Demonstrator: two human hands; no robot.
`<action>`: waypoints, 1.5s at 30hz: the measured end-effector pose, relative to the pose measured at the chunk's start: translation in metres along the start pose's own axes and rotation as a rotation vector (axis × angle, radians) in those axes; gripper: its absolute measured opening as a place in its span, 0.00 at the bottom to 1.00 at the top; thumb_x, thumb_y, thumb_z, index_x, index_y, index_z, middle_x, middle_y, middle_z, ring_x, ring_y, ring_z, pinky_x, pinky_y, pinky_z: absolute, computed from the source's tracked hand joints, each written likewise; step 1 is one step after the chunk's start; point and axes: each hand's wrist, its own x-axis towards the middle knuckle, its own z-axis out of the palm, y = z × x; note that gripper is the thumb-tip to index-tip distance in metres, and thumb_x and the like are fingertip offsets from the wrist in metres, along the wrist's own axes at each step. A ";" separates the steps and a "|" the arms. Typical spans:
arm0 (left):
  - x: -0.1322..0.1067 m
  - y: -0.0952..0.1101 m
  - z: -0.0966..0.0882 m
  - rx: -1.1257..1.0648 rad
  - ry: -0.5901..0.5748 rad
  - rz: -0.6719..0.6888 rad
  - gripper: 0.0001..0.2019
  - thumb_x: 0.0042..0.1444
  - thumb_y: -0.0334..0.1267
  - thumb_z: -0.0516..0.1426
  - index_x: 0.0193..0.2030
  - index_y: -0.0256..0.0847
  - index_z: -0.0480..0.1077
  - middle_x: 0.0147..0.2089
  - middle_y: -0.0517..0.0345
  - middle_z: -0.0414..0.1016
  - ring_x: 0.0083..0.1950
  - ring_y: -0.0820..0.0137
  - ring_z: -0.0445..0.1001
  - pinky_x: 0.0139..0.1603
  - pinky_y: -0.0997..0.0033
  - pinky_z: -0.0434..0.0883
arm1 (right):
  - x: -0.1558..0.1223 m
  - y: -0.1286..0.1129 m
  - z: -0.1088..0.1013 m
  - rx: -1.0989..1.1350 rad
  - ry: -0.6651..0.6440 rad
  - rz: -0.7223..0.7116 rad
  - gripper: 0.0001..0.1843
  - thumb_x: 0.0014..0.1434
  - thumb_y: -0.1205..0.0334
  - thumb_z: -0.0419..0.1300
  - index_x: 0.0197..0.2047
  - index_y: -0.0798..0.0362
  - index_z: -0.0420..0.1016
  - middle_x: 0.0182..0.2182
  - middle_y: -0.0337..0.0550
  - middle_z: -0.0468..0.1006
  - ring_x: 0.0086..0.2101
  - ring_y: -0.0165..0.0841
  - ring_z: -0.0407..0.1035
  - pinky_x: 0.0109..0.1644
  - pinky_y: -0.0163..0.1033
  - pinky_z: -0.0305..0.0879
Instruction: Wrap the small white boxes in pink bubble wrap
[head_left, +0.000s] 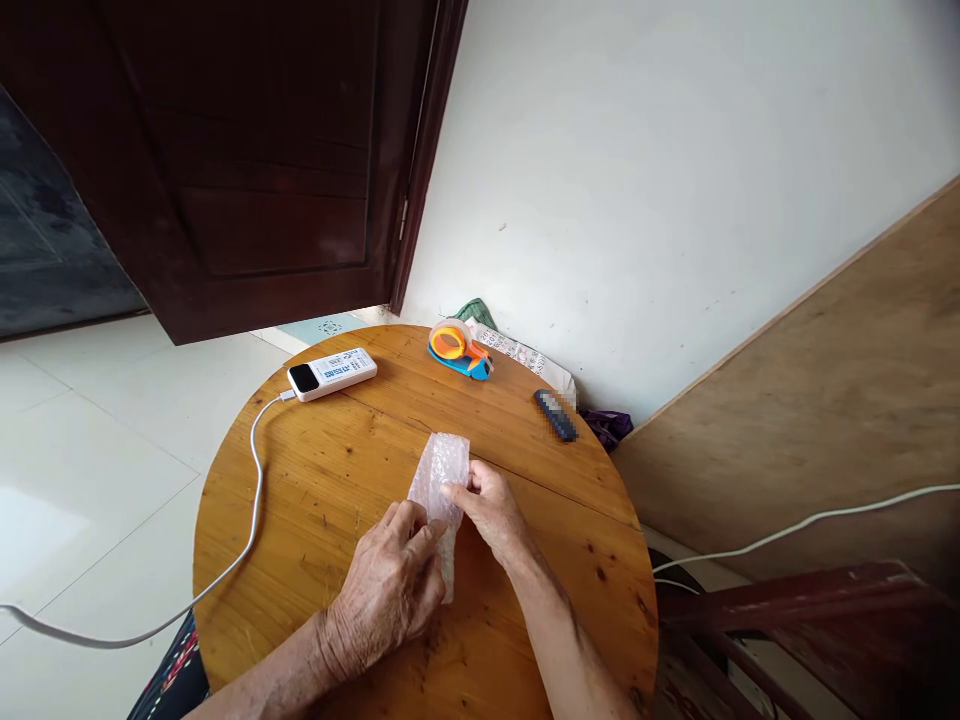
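The left hand's (394, 568) fingers pinch the near part of some bubble wrap (442, 468); the right hand's (496, 512) fingers grasp its right edge, thumb on top. The wrap is over the middle of the round wooden worktop (300, 560). Beyond lie a blurred dark object (556, 416) at right, a white power bank (337, 373) with a cable (256, 490) plugged in at left, then a tape dispenser (460, 352).

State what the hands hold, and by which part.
A narrow, translucent bubble-wrap strip: the left hand holds its lower left side, the right hand its right edge.
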 end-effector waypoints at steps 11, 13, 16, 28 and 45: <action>0.000 0.004 0.003 -0.022 0.040 -0.050 0.13 0.55 0.29 0.51 0.46 0.40 0.71 0.42 0.50 0.67 0.40 0.65 0.69 0.38 0.67 0.72 | -0.011 -0.020 0.005 0.025 -0.037 -0.060 0.09 0.49 0.57 0.62 0.29 0.54 0.73 0.23 0.35 0.70 0.25 0.29 0.60 0.29 0.33 0.59; 0.001 0.004 0.003 -0.021 0.053 -0.051 0.14 0.55 0.30 0.51 0.47 0.40 0.71 0.42 0.50 0.68 0.39 0.65 0.69 0.37 0.68 0.72 | -0.016 -0.026 0.005 0.056 -0.085 -0.065 0.08 0.50 0.58 0.61 0.31 0.54 0.74 0.24 0.36 0.71 0.26 0.30 0.62 0.30 0.33 0.61; 0.002 0.004 0.002 0.000 0.031 -0.079 0.14 0.55 0.30 0.51 0.47 0.41 0.71 0.42 0.51 0.69 0.40 0.65 0.69 0.39 0.68 0.72 | -0.025 -0.033 0.004 0.060 -0.147 -0.111 0.06 0.51 0.61 0.60 0.33 0.53 0.74 0.26 0.36 0.73 0.29 0.32 0.66 0.35 0.34 0.65; 0.001 0.000 0.002 0.203 0.040 -0.070 0.06 0.57 0.31 0.56 0.39 0.43 0.73 0.44 0.52 0.73 0.43 0.62 0.70 0.45 0.62 0.69 | -0.059 -0.050 0.002 -0.148 -0.073 -0.240 0.08 0.57 0.61 0.56 0.35 0.54 0.76 0.30 0.38 0.78 0.33 0.33 0.70 0.38 0.34 0.66; -0.016 -0.020 -0.021 -0.119 0.041 -0.191 0.21 0.55 0.41 0.57 0.55 0.39 0.65 0.50 0.48 0.70 0.50 0.60 0.72 0.52 0.57 0.72 | -0.105 -0.013 0.012 -0.466 0.035 -0.645 0.16 0.61 0.72 0.53 0.48 0.52 0.77 0.49 0.50 0.78 0.52 0.38 0.72 0.58 0.43 0.69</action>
